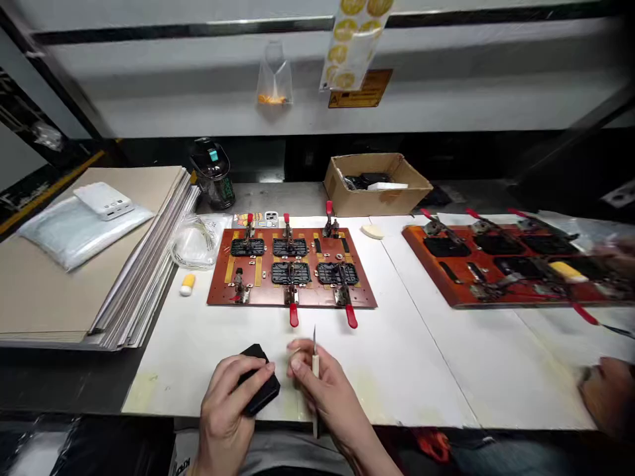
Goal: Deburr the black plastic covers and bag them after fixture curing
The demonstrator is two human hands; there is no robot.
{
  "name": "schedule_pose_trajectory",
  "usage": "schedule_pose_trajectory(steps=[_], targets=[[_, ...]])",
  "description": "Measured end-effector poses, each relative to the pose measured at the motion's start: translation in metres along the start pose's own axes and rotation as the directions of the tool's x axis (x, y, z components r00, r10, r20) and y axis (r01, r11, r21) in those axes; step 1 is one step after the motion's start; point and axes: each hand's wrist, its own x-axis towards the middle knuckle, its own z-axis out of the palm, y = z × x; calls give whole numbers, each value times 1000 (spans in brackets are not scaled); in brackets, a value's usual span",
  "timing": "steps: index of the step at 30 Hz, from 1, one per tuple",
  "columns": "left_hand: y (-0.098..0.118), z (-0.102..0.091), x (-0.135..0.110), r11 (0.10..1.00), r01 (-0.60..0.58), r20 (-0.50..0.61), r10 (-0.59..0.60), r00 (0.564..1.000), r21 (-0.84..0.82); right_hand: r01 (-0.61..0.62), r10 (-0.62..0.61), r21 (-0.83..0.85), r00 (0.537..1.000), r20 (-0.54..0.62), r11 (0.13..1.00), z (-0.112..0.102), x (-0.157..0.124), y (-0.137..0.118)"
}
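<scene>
My left hand (227,401) grips a black rectangular plastic part (263,394), tilted above the white tabletop near its front edge. In my right hand (325,387) is a craft knife (315,363) with a pale handle, its thin blade pointing up and away from me. Blade and black part are apart. Beyond both hands lies a reddish-brown fixture board (265,294) bearing several black plastic parts (290,272) under toggle clamps with red handles (294,316).
A second fixture board (441,277) lies at right, with a co-worker's hands (609,393) beside it. A cardboard box (377,198) and a dark bottle (214,175) stand behind. Stacked cardboard sheets (54,291) fill the left; a yellow-and-white piece (187,284) lies near them.
</scene>
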Motion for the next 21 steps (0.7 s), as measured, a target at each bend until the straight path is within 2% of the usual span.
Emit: schedule_pose_trajectory(steps=[5,8,11,15,19,21], targets=[[1,3,1,993,-92,15,91,996,68,-220,220,-14,961,167,975,7,-3,-9],[-1,5,-2,982,-166,66,160,985,91,-263,263,-21,951,165,964,8,-2,-5],[-4,3,-6,988,-103,33,100,994,111,-247,257,-77,948,189,966,6,-3,-4],[-6,0,-9,992,-33,-9,34,999,119,-250,251,-51,903,348,967,9,-7,-7],[-6,0,-9,996,-3,-35,7,999,91,-328,282,83,896,343,941,18,-8,-5],[-5,0,-8,998,16,-63,-12,998,65,-344,304,105,911,279,933,19,-7,-6]])
